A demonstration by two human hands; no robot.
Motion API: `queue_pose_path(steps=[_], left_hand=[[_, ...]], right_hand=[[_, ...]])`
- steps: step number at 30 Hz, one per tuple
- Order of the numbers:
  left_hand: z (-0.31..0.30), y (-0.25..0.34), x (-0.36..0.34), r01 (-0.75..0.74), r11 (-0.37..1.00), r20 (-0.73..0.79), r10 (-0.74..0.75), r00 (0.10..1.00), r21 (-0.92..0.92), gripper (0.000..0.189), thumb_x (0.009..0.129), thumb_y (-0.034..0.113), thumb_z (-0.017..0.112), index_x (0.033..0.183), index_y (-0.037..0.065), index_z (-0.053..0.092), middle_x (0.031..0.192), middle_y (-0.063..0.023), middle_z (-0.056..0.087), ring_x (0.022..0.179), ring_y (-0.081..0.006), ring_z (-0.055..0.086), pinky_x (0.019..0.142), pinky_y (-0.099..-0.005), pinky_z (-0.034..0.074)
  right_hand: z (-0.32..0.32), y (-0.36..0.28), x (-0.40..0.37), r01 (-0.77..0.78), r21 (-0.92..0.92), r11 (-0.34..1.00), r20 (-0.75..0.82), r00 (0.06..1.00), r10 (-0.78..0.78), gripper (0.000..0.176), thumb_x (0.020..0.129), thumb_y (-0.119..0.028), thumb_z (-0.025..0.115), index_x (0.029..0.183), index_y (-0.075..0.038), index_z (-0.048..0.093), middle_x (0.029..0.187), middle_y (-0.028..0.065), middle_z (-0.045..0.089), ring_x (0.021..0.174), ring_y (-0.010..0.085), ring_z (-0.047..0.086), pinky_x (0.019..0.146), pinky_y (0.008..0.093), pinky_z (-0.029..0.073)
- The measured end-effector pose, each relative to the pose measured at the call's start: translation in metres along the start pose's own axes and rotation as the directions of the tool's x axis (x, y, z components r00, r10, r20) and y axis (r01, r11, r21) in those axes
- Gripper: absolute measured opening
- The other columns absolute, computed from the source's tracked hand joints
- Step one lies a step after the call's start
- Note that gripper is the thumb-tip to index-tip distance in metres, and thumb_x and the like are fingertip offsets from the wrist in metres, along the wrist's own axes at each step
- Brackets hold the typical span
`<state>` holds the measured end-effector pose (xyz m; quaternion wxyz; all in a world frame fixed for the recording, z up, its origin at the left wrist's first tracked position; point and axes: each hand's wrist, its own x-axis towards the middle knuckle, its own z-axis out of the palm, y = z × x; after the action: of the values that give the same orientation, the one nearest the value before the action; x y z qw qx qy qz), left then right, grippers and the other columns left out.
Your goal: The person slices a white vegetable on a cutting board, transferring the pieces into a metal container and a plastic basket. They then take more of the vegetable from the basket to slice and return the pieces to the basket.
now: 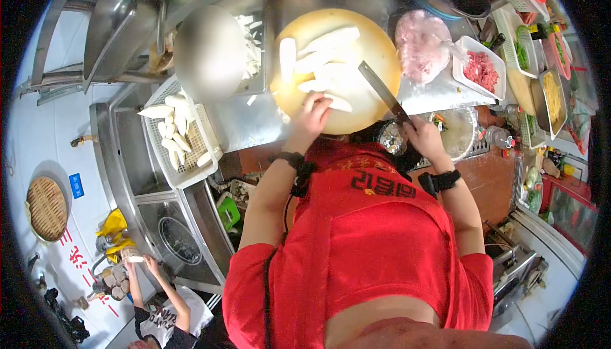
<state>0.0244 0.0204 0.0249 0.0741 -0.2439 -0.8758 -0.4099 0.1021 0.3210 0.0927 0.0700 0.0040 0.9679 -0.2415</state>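
Note:
My left hand (pixel 310 118) is at the near edge of the round yellow cutting board (pixel 386 48), its fingers closed on the end of a white peeled vegetable stalk (pixel 338 103). Several more white peeled stalks (pixel 330 38) lie on the board, partly washed out by glare. My right hand (pixel 422 139) grips the handle of a kitchen knife (pixel 380 88). The blade points up and left over the board's right side, apart from the held stalk.
A metal tray with white cut pieces (pixel 253 56) stands left of the board. A white basket (pixel 210 152) holds more stalks. At right are bagged pink meat (pixel 422 45) and a tray of minced meat (pixel 481 71). Another person (pixel 172 314) works by the sink (pixel 180 239).

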Motion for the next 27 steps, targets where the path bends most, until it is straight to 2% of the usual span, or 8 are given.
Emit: queue_pose_path(steps=[2,5,10,13,16,22,25,27], left_hand=[[0.009,0.003,-0.001,0.013,1.000,-0.035,-0.013,0.999,-0.008,0.020,0.076,0.005,0.066,0.096,0.005,0.062,0.101,-0.0097,0.051,0.089,-0.0245,0.057,0.074,-0.0324,0.049],[0.019,0.003,0.000,-0.041,0.998,-0.085,0.037,0.996,-0.042,0.020,0.077,0.006,0.066,0.096,0.005,0.062,0.101,-0.0110,0.050,0.088,-0.0259,0.056,0.075,-0.0332,0.048],[0.036,-0.005,-0.004,-0.045,0.999,-0.151,0.042,0.988,-0.018,0.019,0.077,0.006,0.068,0.095,0.005,0.062,0.102,-0.0117,0.050,0.088,-0.0276,0.055,0.076,-0.0341,0.048],[0.040,-0.006,-0.006,-0.063,0.998,-0.185,0.065,0.981,0.019,0.016,0.077,0.006,0.068,0.093,0.005,0.062,0.102,-0.0114,0.050,0.088,-0.0280,0.055,0.077,-0.0344,0.048],[0.037,-0.002,-0.005,-0.078,0.996,-0.194,0.084,0.977,0.039,0.015,0.077,0.007,0.068,0.091,0.005,0.062,0.102,-0.0110,0.050,0.088,-0.0282,0.055,0.078,-0.0349,0.048],[0.038,-0.008,-0.006,-0.077,0.993,-0.170,0.090,0.981,0.085,0.015,0.077,0.007,0.068,0.090,0.005,0.062,0.102,-0.0109,0.051,0.087,-0.0279,0.055,0.075,-0.0348,0.047],[0.042,-0.010,-0.008,-0.076,0.995,-0.175,0.087,0.981,0.071,0.015,0.077,0.007,0.068,0.090,0.005,0.062,0.102,-0.0112,0.051,0.086,-0.0278,0.055,0.075,-0.0343,0.047],[0.040,-0.008,-0.001,-0.101,0.992,-0.198,0.114,0.974,0.077,0.015,0.077,0.007,0.068,0.090,0.004,0.062,0.101,-0.0113,0.051,0.085,-0.0278,0.055,0.075,-0.0342,0.047]], right_hand=[[-0.003,0.001,-0.003,0.043,0.022,0.999,0.015,0.999,-0.043,0.024,0.086,-0.028,0.054,0.095,-0.007,0.059,0.066,0.0201,0.060,0.063,0.0375,0.060,0.057,0.0473,0.047],[0.005,-0.003,-0.007,0.139,-0.118,0.983,0.131,0.984,-0.123,0.022,0.087,-0.029,0.053,0.091,-0.007,0.056,0.064,0.0177,0.060,0.060,0.0354,0.060,0.053,0.0453,0.047],[0.001,-0.014,-0.011,0.113,-0.153,0.982,0.130,0.987,-0.094,0.021,0.088,-0.028,0.052,0.090,-0.007,0.054,0.061,0.0162,0.059,0.059,0.0339,0.060,0.052,0.0444,0.047],[0.001,-0.020,-0.013,0.207,-0.106,0.973,0.028,0.978,-0.205,0.016,0.086,-0.023,0.053,0.086,-0.007,0.052,0.062,0.0154,0.058,0.055,0.0313,0.060,0.048,0.0420,0.047],[0.025,-0.026,-0.010,0.119,-0.249,0.961,0.135,0.987,-0.087,0.015,0.086,-0.022,0.052,0.086,-0.007,0.051,0.065,0.0147,0.060,0.055,0.0308,0.060,0.047,0.0421,0.047],[0.011,-0.032,-0.008,0.146,-0.166,0.975,0.071,0.988,-0.135,0.018,0.087,-0.024,0.051,0.083,-0.007,0.050,0.060,0.0154,0.056,0.050,0.0311,0.058,0.044,0.0400,0.047],[0.033,-0.021,-0.005,0.178,-0.295,0.939,0.124,0.981,-0.147,0.018,0.088,-0.024,0.051,0.083,-0.007,0.050,0.062,0.0158,0.059,0.054,0.0293,0.061,0.044,0.0402,0.047],[0.025,-0.021,-0.002,0.182,-0.276,0.944,0.132,0.980,-0.151,0.018,0.088,-0.024,0.051,0.083,-0.006,0.050,0.060,0.0156,0.059,0.053,0.0297,0.061,0.044,0.0402,0.047]])
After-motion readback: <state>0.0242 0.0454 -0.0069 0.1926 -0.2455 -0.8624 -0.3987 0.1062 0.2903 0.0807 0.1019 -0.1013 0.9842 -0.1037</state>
